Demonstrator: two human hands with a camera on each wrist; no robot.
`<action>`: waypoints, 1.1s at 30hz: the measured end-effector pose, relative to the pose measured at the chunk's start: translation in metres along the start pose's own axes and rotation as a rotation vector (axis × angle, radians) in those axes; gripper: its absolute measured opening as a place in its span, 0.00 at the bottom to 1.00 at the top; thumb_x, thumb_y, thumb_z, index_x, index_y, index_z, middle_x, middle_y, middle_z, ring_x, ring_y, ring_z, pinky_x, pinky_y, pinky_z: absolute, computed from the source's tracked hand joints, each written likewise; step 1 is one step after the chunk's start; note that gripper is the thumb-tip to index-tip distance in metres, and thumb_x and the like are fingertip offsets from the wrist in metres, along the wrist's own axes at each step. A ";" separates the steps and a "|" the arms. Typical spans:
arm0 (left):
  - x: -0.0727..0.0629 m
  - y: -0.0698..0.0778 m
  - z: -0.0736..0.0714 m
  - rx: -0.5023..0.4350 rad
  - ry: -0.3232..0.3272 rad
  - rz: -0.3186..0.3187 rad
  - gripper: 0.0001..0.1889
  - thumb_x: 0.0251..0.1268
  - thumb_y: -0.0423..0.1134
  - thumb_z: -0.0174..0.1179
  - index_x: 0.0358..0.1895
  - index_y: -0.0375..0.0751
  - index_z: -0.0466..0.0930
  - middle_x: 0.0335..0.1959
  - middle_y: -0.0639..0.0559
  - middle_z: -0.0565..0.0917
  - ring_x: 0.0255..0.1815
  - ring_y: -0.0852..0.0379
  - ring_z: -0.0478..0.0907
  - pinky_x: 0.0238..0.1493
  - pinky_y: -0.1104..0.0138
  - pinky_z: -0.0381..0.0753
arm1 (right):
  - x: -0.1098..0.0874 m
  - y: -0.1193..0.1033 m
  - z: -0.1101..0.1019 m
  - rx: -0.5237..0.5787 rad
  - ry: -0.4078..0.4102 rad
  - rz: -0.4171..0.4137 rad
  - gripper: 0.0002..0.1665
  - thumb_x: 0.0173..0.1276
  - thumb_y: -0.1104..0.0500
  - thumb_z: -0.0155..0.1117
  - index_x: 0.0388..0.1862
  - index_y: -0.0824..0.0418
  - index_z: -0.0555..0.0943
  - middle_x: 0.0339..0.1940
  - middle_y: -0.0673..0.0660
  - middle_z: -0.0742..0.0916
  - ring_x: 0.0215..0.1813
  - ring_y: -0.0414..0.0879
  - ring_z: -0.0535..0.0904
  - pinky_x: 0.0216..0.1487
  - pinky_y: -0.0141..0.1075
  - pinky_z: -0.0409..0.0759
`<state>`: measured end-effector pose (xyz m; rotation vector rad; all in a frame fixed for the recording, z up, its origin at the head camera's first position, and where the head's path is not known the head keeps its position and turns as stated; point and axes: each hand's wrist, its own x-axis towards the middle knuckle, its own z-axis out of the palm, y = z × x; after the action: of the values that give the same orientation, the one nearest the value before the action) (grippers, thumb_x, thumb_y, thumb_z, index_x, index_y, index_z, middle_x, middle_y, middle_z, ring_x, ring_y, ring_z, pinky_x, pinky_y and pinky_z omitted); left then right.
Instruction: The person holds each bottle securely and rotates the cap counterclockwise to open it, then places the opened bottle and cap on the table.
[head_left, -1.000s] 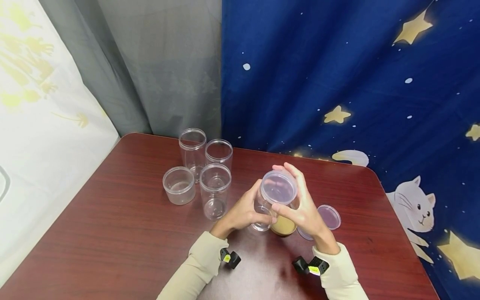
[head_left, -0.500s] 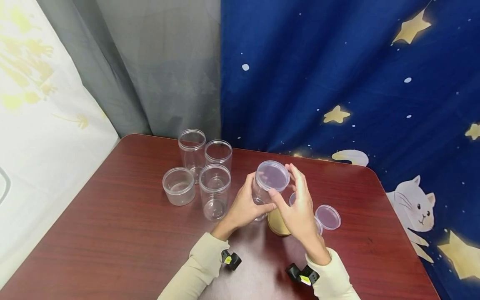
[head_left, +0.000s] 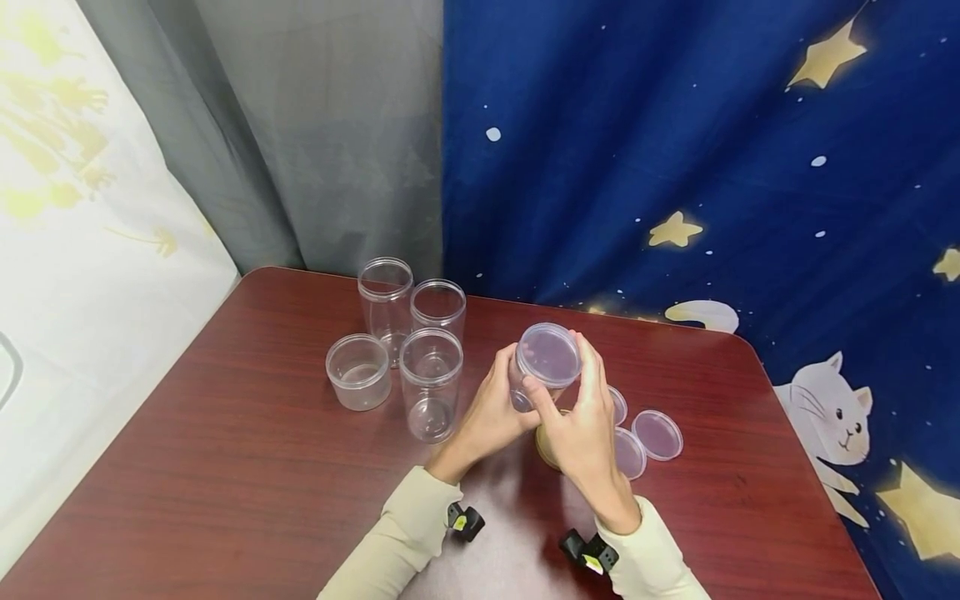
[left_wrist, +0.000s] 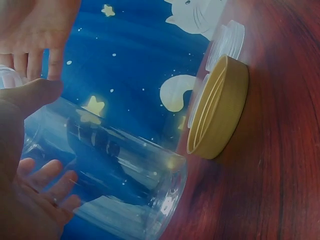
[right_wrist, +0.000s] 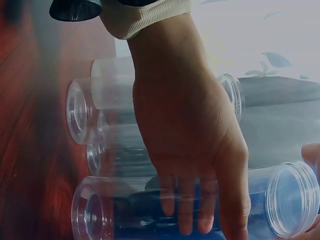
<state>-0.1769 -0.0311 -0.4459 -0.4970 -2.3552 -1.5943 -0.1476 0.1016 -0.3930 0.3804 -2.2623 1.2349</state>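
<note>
A tall clear plastic jar (left_wrist: 120, 165) stands between my hands, with a translucent lid (head_left: 550, 354) on its mouth. My left hand (head_left: 491, 408) grips the jar's body, its thumb in front and its fingers behind, seen through the plastic in the right wrist view. My right hand (head_left: 585, 417) holds the lid by its rim, thumb at the near side and fingers at the far right. In the left wrist view, the right hand's fingers (left_wrist: 35, 62) hang beside the lid end. A gold lid (left_wrist: 220, 107) lies beside the jar, partly hidden by my right hand in the head view.
Several open clear containers stand to the left: tall jars (head_left: 431, 383) and a short tub (head_left: 358, 379). Three loose translucent lids (head_left: 657, 435) lie on the brown table (head_left: 300, 500) right of my hands. Grey and blue curtains (head_left: 562, 167) hang behind the table.
The jar has shifted slightly away from me and stands more upright. My right hand and forearm have swung left around the lid, uncovering more of the loose lids.
</note>
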 end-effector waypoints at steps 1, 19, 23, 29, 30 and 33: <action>0.000 0.000 0.000 0.000 -0.006 0.003 0.45 0.48 0.39 0.74 0.70 0.38 0.58 0.62 0.40 0.75 0.61 0.48 0.75 0.63 0.53 0.74 | 0.000 0.000 0.000 -0.001 0.002 0.002 0.48 0.60 0.53 0.75 0.76 0.58 0.63 0.70 0.57 0.74 0.66 0.52 0.73 0.66 0.49 0.69; 0.000 0.001 -0.004 -0.065 -0.088 0.026 0.45 0.47 0.40 0.75 0.69 0.41 0.59 0.61 0.46 0.76 0.61 0.53 0.74 0.65 0.57 0.73 | 0.011 0.009 -0.006 0.049 -0.057 -0.084 0.48 0.55 0.57 0.78 0.72 0.61 0.66 0.67 0.57 0.78 0.64 0.51 0.76 0.63 0.36 0.71; 0.000 0.001 -0.006 -0.082 -0.103 0.003 0.46 0.47 0.42 0.75 0.70 0.43 0.59 0.61 0.46 0.76 0.61 0.54 0.74 0.64 0.56 0.73 | 0.015 0.009 -0.010 0.072 -0.113 -0.085 0.48 0.55 0.59 0.78 0.73 0.59 0.66 0.66 0.56 0.78 0.64 0.50 0.76 0.62 0.32 0.70; 0.000 -0.001 -0.007 -0.110 -0.137 0.006 0.46 0.48 0.43 0.76 0.71 0.46 0.59 0.62 0.47 0.76 0.62 0.55 0.74 0.65 0.56 0.72 | 0.016 0.012 -0.016 0.140 -0.179 -0.086 0.48 0.55 0.63 0.77 0.73 0.58 0.65 0.67 0.55 0.79 0.63 0.48 0.75 0.63 0.28 0.69; 0.000 -0.001 -0.007 -0.116 -0.142 0.002 0.46 0.48 0.43 0.77 0.71 0.46 0.59 0.62 0.48 0.76 0.62 0.55 0.74 0.65 0.56 0.71 | 0.017 0.013 -0.016 0.157 -0.185 -0.087 0.47 0.55 0.64 0.77 0.73 0.59 0.65 0.67 0.55 0.78 0.63 0.48 0.75 0.63 0.28 0.68; 0.000 -0.002 -0.008 -0.124 -0.153 -0.017 0.47 0.47 0.43 0.77 0.71 0.48 0.59 0.62 0.49 0.76 0.61 0.56 0.74 0.64 0.56 0.72 | 0.017 0.015 -0.017 0.195 -0.176 -0.093 0.46 0.56 0.66 0.75 0.73 0.59 0.65 0.67 0.56 0.78 0.64 0.48 0.73 0.63 0.27 0.68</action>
<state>-0.1772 -0.0387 -0.4446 -0.6482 -2.3835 -1.7769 -0.1634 0.1245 -0.3862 0.6833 -2.2452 1.4268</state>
